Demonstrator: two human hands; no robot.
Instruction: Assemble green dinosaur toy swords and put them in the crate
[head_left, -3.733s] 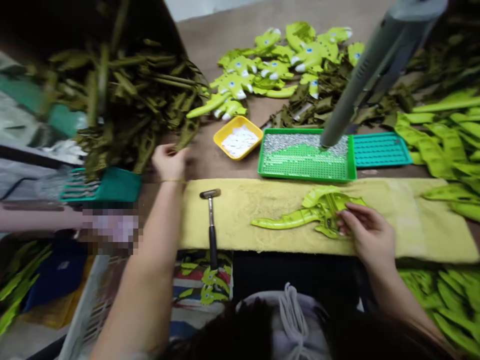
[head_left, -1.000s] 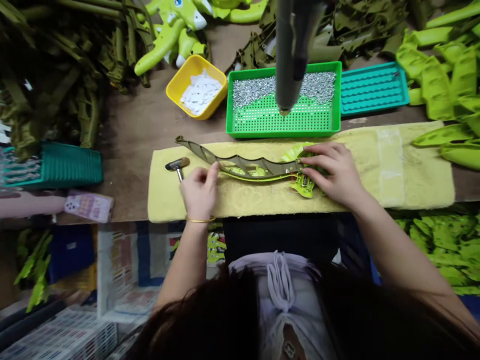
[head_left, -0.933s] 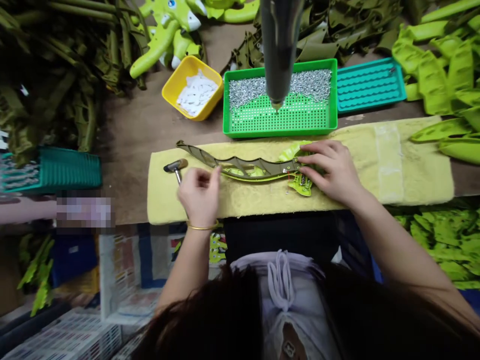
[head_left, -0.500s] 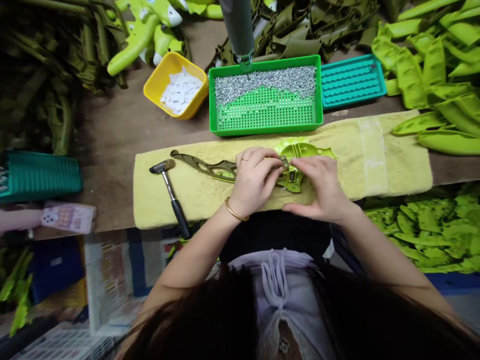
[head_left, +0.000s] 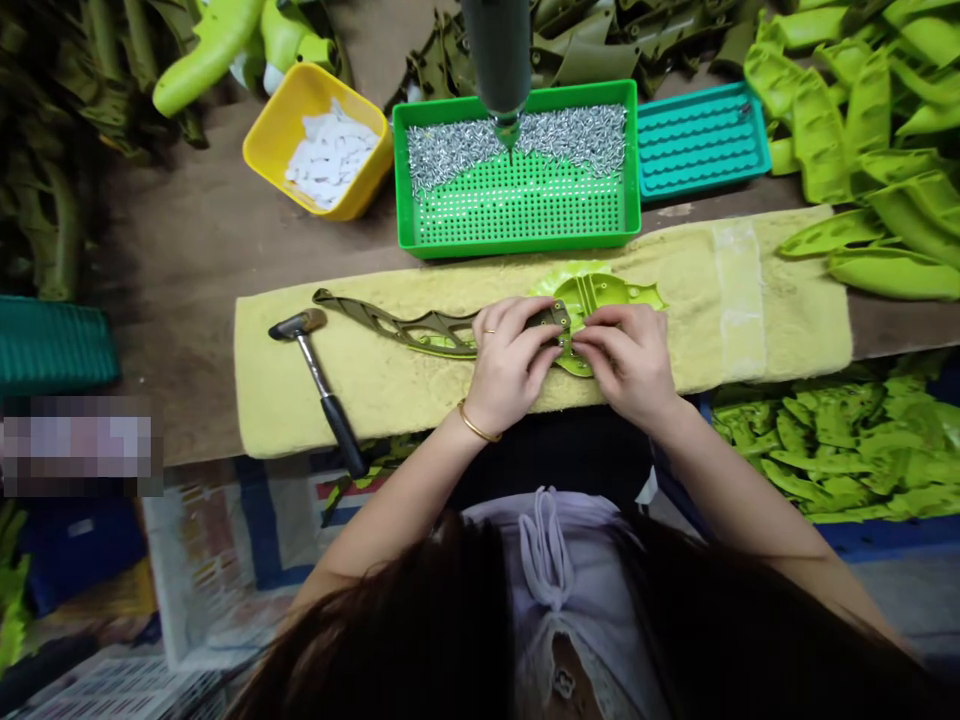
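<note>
Folding over the olive strip (head_left: 375, 318), your left hand (head_left: 510, 365) is nearly closed on its right end. Your right hand (head_left: 630, 365) meets it there, thumb and fingertips drawn almost together at the green shell (head_left: 609, 292); whether they pinch anything, you can't tell from here. Strip and shell are already laid together beneath your hands, though no finished fastening can be made out and the shell's inside is open. Left of your left hand, the hammer (head_left: 319, 375) lies untouched, its handle overhanging the near edge of the yellow cloth (head_left: 795, 330). Beyond both hands, the green tray's (head_left: 517, 246) near wall and the hanging driver (head_left: 496, 50) limit forward room; right of your right hand, bare cloth gives room sideways.
</note>
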